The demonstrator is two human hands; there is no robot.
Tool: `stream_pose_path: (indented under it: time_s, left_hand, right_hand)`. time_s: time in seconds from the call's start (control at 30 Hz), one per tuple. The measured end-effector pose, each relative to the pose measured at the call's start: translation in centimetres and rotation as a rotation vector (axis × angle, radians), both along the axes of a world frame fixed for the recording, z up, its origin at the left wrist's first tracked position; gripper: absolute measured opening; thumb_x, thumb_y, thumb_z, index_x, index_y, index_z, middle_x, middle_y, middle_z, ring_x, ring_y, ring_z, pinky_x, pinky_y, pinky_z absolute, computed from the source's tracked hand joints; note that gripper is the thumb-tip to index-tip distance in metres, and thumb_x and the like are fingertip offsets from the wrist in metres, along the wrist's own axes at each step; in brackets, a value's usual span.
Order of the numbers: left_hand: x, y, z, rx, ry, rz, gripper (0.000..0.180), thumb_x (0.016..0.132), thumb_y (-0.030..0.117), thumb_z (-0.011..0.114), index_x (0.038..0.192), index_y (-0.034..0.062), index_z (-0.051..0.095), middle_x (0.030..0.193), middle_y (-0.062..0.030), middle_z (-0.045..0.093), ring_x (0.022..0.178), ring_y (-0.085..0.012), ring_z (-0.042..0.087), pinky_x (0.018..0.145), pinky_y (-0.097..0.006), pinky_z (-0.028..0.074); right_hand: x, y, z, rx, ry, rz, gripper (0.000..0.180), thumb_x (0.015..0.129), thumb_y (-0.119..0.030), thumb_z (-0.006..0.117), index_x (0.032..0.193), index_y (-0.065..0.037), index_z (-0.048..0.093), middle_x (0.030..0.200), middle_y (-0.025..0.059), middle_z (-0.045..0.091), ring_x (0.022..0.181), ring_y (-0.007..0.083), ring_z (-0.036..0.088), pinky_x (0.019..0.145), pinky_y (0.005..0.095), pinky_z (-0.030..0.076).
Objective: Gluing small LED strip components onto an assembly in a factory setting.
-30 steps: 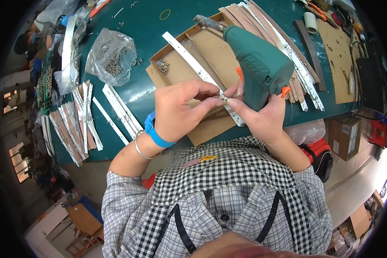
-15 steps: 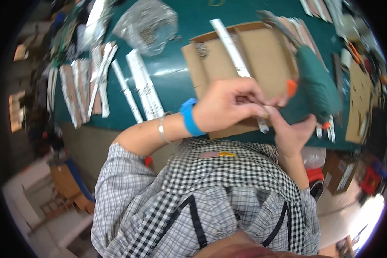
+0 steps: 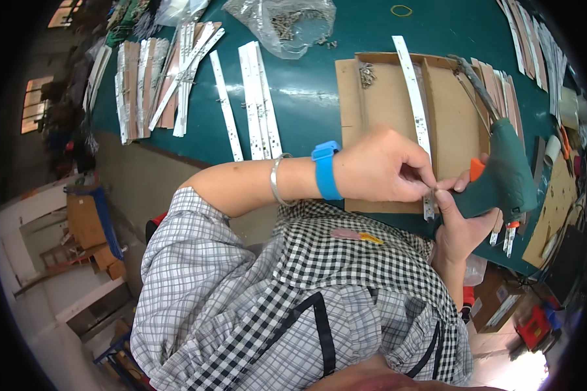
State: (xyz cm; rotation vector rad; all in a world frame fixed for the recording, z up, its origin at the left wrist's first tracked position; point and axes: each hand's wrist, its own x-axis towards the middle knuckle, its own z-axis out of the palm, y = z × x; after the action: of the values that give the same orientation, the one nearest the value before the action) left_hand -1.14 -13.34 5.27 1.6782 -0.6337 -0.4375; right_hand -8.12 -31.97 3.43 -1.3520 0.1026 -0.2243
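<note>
Strip point(image 3: 413, 94) lying across the box point(image 3: 390, 104)
My right hand point(image 3: 460, 228) grips the gun point(image 3: 511, 169); what my left hand point(image 3: 383, 166) pinches, I cannot tell. The strip looks light, bendable: I'd hold its edges.

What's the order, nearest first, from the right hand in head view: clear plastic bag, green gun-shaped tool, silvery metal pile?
1. Green gun-shaped tool: in right hand.
2. Silvery metal pile: ahead, left.
3. Clear plastic bag: farther left.
</note>
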Motion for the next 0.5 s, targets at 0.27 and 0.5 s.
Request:
stream_pose_path:
  time_s: [0.27, 0.5]
  left_hand:
    - [4.3, 2.2, -2.5, 0.331, -0.263, 0.213, 0.010, 0.084, 0.005, 0.071, 0.092, 0.0000, 0.073, 0.078, -0.0062, 0.074, 0.073, -0.0115, 0.072, 0.067, -0.023, 0.057]
    - [5.7, 0.9, -3.7, 0.404, -0.310, 0.179, 0.010, 0.085, 0.005, 0.072, 0.094, 0.0001, 0.074, 0.082, -0.0073, 0.075, 0.075, -0.0123, 0.073, 0.067, -0.023, 0.058]
  right_hand:
    - [-1.1, -2.6, -1.0, -0.010, 0.061, 0.043, 0.072, 0.080, -0.004, 0.078, 0.138, 0.007, 0.039, 0.091, 0.0091, 0.055, 0.077, 0.0215, 0.064, 0.065, 0.0327, 0.054]
    - [-2.0, -4.0, -0.6, -0.044, 0.081, 0.065, 0.049, 0.079, 0.004, 0.076, 0.122, 0.007, 0.052, 0.085, 0.0075, 0.062, 0.073, 0.0157, 0.063, 0.067, 0.0296, 0.055]
